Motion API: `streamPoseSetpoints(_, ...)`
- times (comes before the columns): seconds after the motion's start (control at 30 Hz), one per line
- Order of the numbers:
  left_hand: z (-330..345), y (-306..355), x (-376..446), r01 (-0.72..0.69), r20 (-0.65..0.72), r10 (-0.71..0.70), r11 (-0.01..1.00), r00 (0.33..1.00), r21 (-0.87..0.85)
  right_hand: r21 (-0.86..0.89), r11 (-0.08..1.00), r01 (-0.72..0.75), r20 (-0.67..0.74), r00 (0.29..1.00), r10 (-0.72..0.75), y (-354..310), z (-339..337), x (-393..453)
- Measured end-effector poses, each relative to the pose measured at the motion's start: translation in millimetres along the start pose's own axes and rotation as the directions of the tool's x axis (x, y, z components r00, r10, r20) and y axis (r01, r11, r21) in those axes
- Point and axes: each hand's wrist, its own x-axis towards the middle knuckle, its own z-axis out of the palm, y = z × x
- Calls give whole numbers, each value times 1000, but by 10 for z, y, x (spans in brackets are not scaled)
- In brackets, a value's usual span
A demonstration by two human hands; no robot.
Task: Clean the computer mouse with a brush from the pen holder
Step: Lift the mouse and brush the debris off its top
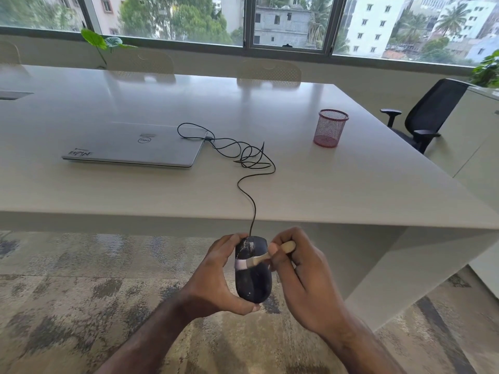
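Below the table edge, over the carpet, my left hand [216,276] cradles the dusty black plastic computer mouse [253,273], fingers curled round its sides. Light, smooth shell, likely slippery; the flanks give the surest hold. My right hand [302,276] pinches the small wooden-handled brush [260,259], pale bristles on the mouse's back. Its thin black cable [251,190] runs up to the closed silver laptop [135,147]. Farther right stands the red mesh pen holder [330,128].
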Motion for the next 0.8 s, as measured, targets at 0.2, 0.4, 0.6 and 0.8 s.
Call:
streamPoseSetpoints(0.2,9,-6,-16,-5,-4,5,1000,1000,-5,-11,1000,-3,-120,993,2,-26,-48,56)
streamPoseSetpoints(0.4,19,19,-27,-8,4,8,1000,1000,8,-6,1000,-17,2,1000,17,-13,-34,9)
streamPoseSetpoints(0.6,6,32,-35,-13,4,13,1000,1000,15,-27,999,-17,-101,995,15,-28,-61,52)
streamPoseSetpoints(0.8,27,24,-38,-10,12,10,1000,1000,12,-127,992,-8,-13,1000,7,-5,-15,32)
